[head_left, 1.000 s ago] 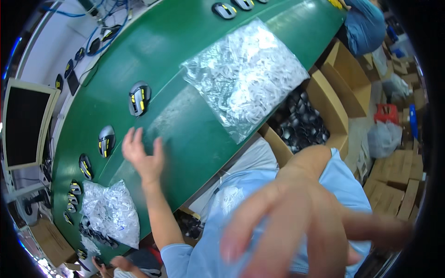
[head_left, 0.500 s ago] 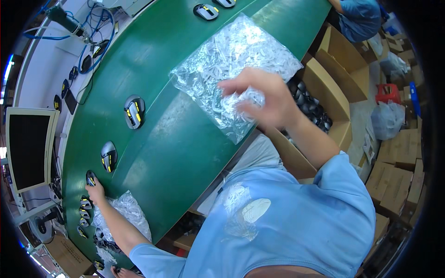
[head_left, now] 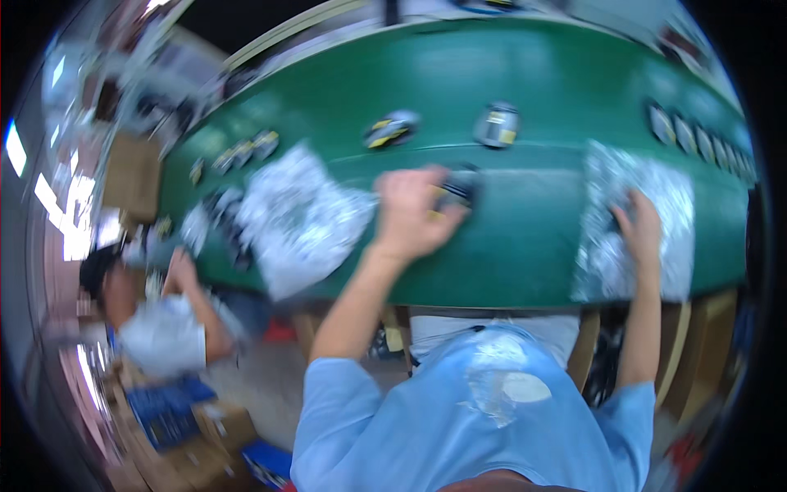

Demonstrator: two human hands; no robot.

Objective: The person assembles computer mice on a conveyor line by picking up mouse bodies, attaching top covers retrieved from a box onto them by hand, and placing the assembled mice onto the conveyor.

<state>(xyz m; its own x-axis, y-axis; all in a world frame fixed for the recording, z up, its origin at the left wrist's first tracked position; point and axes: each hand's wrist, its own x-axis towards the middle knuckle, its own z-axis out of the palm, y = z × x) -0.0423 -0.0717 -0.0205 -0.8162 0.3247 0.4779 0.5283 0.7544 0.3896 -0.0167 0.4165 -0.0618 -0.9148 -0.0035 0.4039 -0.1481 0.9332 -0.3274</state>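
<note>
My left hand (head_left: 410,209) is closed around a dark computer mouse (head_left: 466,184) with yellow accents, just over the green table. The mouse is blurred, and my fingers cover part of it. My right hand (head_left: 643,230) rests at a flat clear plastic bag (head_left: 602,254) of small translucent pieces, thumb and fingers apart; whether a small piece lies under the fingertips cannot be made out. Beyond my left hand lie a grey and yellow mouse (head_left: 392,129) and, farther right, another mouse (head_left: 498,125).
A crumpled clear bag (head_left: 303,221) lies left on the green table (head_left: 533,221). Rows of mice stand at far left (head_left: 243,153) and far right (head_left: 687,135). A co-worker (head_left: 164,328) sits at the left, near cardboard boxes (head_left: 217,430). An open carton (head_left: 705,353) stands below the table's right.
My view has swung left. My left hand has brought a mouse from the far left toward the table's middle. My right hand, earlier raised with clear plastic in it, is down at the bag.
</note>
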